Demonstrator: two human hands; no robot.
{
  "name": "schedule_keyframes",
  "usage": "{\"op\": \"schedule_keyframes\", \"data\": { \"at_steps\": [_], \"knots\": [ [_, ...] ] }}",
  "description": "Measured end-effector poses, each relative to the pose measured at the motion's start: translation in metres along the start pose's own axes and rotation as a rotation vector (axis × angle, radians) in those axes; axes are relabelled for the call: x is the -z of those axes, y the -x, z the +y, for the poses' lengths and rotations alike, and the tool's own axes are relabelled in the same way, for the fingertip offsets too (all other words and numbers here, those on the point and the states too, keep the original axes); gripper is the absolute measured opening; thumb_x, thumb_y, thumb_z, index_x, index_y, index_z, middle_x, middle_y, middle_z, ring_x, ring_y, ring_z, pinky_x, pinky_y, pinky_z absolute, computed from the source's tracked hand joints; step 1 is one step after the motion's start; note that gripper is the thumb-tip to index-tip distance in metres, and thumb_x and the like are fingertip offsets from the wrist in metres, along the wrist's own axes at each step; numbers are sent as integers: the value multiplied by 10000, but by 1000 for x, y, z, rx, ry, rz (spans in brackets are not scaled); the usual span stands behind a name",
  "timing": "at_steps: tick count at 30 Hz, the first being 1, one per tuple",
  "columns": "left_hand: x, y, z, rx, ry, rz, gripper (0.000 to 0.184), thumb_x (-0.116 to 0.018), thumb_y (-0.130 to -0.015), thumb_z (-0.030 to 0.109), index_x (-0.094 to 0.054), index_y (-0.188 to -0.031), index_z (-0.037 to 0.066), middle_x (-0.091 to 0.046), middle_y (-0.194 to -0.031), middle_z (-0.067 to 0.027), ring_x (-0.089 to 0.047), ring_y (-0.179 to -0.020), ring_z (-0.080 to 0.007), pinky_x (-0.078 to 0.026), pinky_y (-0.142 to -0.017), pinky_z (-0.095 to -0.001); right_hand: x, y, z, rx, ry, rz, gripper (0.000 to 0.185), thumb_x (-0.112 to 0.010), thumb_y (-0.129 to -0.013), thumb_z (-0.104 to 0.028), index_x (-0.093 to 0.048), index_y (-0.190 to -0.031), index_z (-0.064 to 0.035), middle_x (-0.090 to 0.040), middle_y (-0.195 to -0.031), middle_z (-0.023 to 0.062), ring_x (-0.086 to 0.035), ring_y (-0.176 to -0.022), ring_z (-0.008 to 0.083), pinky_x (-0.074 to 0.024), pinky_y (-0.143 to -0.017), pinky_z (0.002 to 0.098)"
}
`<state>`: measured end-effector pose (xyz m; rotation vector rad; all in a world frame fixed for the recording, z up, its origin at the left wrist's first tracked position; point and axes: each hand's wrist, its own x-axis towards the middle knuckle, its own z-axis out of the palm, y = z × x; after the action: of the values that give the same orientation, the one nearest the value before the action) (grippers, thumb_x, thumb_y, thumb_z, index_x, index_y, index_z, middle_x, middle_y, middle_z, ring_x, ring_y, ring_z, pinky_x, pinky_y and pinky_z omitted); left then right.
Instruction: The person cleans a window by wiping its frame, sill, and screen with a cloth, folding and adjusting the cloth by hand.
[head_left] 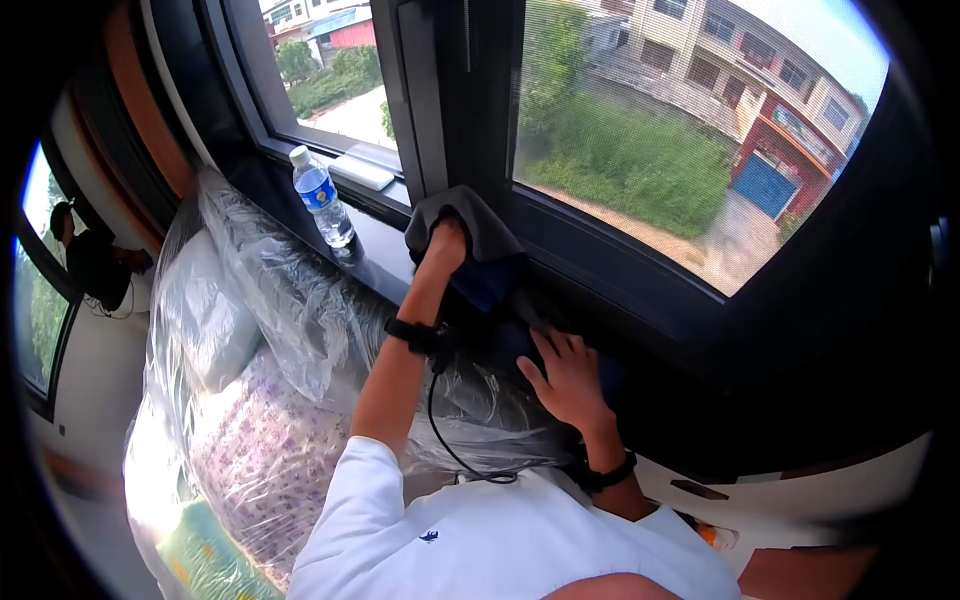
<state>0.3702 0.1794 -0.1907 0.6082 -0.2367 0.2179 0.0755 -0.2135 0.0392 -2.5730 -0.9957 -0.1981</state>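
My left hand (pixel 447 246) is closed on a dark grey cloth (pixel 480 228), pressed against the window sill beside the frame's upright. The cloth is bunched around the fingers, and a dark blue part hangs below it. My right hand (pixel 570 378) lies with its fingers spread on the dark ledge, lower and to the right, holding nothing. A clear water bottle (pixel 325 200) with a blue label and white cap stands on the sill (pixel 380 255) left of the cloth. Black bands are on both wrists, with a cable from the left one.
Plastic film (pixel 300 310) covers bedding, including a flowered pillow (pixel 265 430), below the sill. A white flat object (pixel 362 172) lies by the left window pane. The black window frame (pixel 620 265) rises ahead. Another person (pixel 95 265) is at the far left.
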Motion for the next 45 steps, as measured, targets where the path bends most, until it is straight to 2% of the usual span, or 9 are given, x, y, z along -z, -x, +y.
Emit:
{"op": "schedule_keyframes", "data": {
  "at_steps": [3,9,12,17,21,25,35,38,45],
  "knots": [
    [-238,84,109,-205,-1085,298,361,-416,-1007,171,-531,-1296,-13,-499,-1352,-241,-464,-1256,-361,-365,-1050,-426,-5,8,5,28,-31,16,548,-487,-971,-466,-539,-1340,-64,-512,-1376,114,-485,-1198,275,-393,-973,459],
    [-320,75,143,-981,-1937,63,618,-438,-1020,394,-335,-1415,-69,-398,-1353,-369,-420,-1260,-469,-318,-1077,-469,-6,4,0,126,-71,69,525,-507,-966,-451,-560,-1316,-63,-518,-1369,98,-485,-1200,248,-383,-979,428],
    [-294,75,110,-462,-1270,547,755,-448,-982,540,-319,-1458,-32,-378,-1441,-285,-436,-1298,-390,-339,-1082,-413,-10,4,2,150,-87,64,526,-518,-965,-441,-545,-1332,-65,-516,-1368,94,-478,-1200,251,-367,-980,417],
    [-253,110,86,151,-521,545,720,-420,-961,597,-425,-1430,52,-526,-1386,-134,-541,-1222,-265,-455,-996,-374,-8,1,4,192,-62,90,513,-543,-954,-422,-564,-1309,-51,-531,-1348,96,-486,-1175,236,-383,-953,410],
    [-280,106,104,1,-847,791,616,-508,-959,442,-473,-1370,-16,-609,-1251,-150,-593,-1114,-269,-448,-962,-344,-3,1,-2,158,-79,123,424,-571,-943,-391,-598,-1207,-60,-576,-1164,97,-529,-1033,240,-405,-871,405],
    [-365,111,131,-143,-1550,497,465,-540,-922,268,-535,-1126,-150,-603,-1143,-318,-590,-1107,-389,-453,-910,-390,-6,2,-1,160,-93,141,294,-600,-931,-357,-595,-1041,-84,-566,-949,76,-543,-861,234,-415,-783,411],
    [-318,195,-2,102,-2244,-112,445,-442,-956,197,-441,-1301,-84,-511,-1164,-416,-534,-1076,-543,-412,-980,-545,37,19,11,-2,-191,-296,414,-604,-924,-385,-628,-683,-49,-547,-509,127,-582,-495,323,-454,-518,405],
    [-335,225,-10,-63,-2310,34,584,-517,-926,367,-478,-1290,-89,-522,-1218,-367,-487,-1173,-500,-333,-1055,-542,46,25,11,-60,-224,-364,351,-631,-904,-369,-644,-770,-45,-617,-643,133,-627,-636,314,-472,-608,405],
    [-245,188,80,417,-2463,346,735,-468,-879,608,-600,-1221,-29,-513,-1322,-311,-427,-1290,-447,-275,-1091,-541,15,10,1,101,-255,-312,355,-689,-848,-315,-597,-1112,-96,-529,-1283,144,-512,-1186,309,-422,-951,436]
  ]
}}
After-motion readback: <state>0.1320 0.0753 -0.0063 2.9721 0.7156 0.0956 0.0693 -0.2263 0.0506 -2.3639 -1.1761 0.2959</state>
